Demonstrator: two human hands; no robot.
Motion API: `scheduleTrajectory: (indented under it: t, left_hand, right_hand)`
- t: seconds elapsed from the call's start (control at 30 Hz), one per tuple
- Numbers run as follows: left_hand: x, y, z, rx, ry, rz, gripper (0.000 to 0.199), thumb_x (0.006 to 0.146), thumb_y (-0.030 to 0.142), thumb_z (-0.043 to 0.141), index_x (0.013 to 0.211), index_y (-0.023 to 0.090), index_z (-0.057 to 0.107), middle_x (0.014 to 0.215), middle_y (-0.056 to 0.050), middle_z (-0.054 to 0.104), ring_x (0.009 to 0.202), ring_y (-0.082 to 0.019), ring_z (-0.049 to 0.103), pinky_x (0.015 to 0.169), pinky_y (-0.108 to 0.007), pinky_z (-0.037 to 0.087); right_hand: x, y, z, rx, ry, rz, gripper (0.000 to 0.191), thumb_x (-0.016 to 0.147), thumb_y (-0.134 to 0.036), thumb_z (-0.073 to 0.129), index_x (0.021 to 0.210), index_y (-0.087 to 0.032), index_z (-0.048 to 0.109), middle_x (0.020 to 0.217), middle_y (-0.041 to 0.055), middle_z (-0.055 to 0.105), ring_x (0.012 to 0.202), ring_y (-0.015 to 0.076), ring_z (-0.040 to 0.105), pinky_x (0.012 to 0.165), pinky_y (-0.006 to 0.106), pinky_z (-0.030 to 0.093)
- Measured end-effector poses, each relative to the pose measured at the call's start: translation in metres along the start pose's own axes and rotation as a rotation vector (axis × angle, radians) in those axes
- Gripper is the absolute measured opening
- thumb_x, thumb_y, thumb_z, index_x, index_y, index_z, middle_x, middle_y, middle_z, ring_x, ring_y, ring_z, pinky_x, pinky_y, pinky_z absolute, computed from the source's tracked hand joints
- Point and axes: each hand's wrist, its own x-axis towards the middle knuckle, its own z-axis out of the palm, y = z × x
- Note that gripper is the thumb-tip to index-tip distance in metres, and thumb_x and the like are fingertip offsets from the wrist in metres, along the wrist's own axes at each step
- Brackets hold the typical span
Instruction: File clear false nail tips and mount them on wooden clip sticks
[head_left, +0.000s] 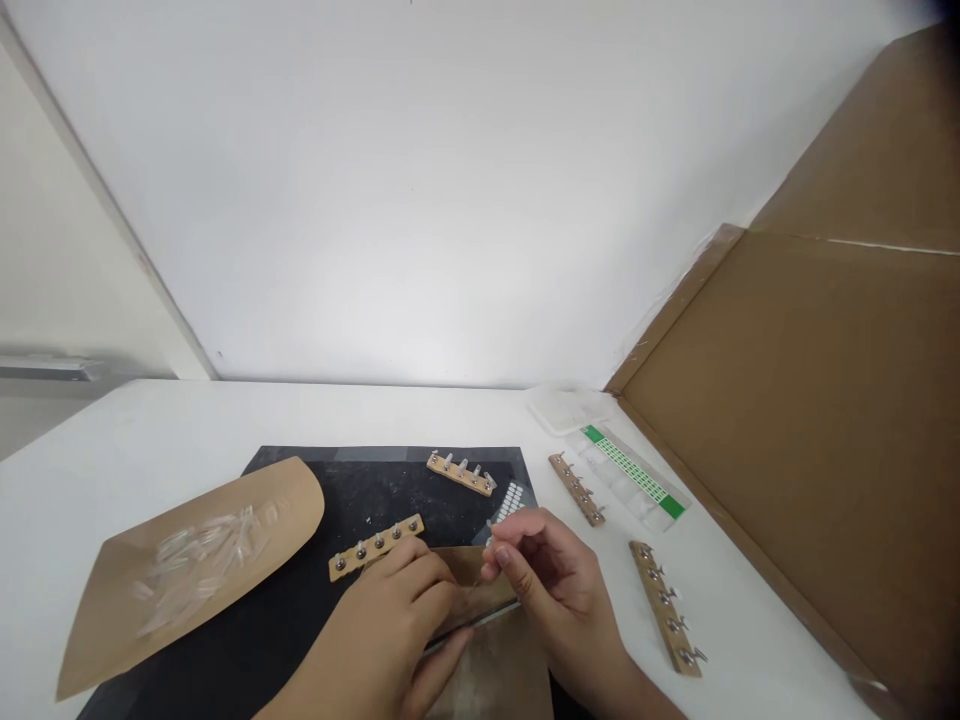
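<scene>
My left hand [409,615] is closed around the edge of a brown, box-like piece [491,597], its thumb underneath. Above that piece's right end, my right hand [559,580] pinches a small whitish bit [490,540] between thumb and forefinger; its kind is too small to make out. Just beyond the right fingertips lies a sheet of small white stickers [512,497]. A wooden strip with metal studs [379,545] lies by the left knuckles, partly hidden by the hand. Another wooden strip [461,473], bearing small clear pieces, rests farther back on the black mat [360,490].
At left, a curved brown cardboard sheet [289,480] holds many clear plastic tubes [202,560]. Two studded wooden strips, one farther back [576,488] and one nearer [666,610], lie on the right. Behind them is a clear case with a green-and-white label [634,470]. Cardboard panels [810,400] border the right side.
</scene>
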Motion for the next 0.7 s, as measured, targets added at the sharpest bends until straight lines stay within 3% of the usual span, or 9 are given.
scheduleTrajectory:
  t: [0.2,0.4,0.7]
  left_hand:
    - [-0.003,-0.002,0.007,0.132,-0.146,-0.055,0.012,0.091,0.028,0.079,0.100,0.022,0.076,0.104,-0.007,0.077,0.108,-0.032,0.065,0.090,-0.041,0.054]
    - [-0.004,-0.006,0.013,0.147,-0.158,-0.108,0.007,0.091,0.021,0.075,0.098,0.021,0.078,0.099,-0.006,0.077,0.104,-0.032,0.065,0.087,-0.041,0.053]
    - [-0.004,-0.007,0.012,0.118,-0.187,-0.132,0.012,0.090,0.015,0.074,0.098,0.022,0.079,0.100,-0.005,0.079,0.107,-0.032,0.063,0.089,-0.040,0.051]
  right_hand:
    - [0.002,-0.002,-0.003,-0.041,-0.015,-0.071,0.008,0.102,-0.032,0.074,0.102,-0.024,0.075,0.095,0.0045,0.071,0.084,0.0184,0.071,0.074,0.029,0.057]
    - [0.003,-0.003,-0.006,-0.080,-0.022,-0.129,0.001,0.099,-0.025,0.077,0.099,-0.025,0.076,0.096,0.0049,0.071,0.088,0.0196,0.067,0.072,0.030,0.055]
    - [0.006,-0.005,-0.010,-0.092,-0.026,-0.189,0.008,0.100,-0.020,0.075,0.102,-0.027,0.077,0.097,0.0045,0.070,0.084,0.0183,0.066,0.066,0.029,0.051]
